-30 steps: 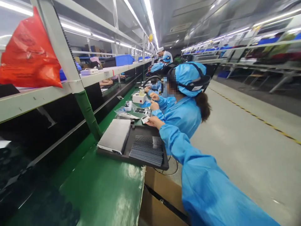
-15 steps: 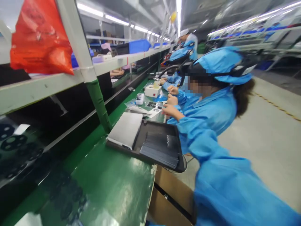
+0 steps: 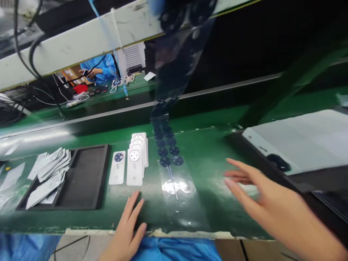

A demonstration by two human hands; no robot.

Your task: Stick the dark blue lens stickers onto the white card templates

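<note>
Clear film strip (image 3: 178, 197) and white cards (image 3: 138, 156) lying on the green worktop (image 3: 214, 156)

The strip is hanging down from above and trailing flat toward the near edge, carrying paired black discs (image 3: 169, 150) on its upper stretch, its near end lying bare. Just left, the cards are lying overlapped in a row beside a single card (image 3: 117, 167) bearing a dark disc.
</note>
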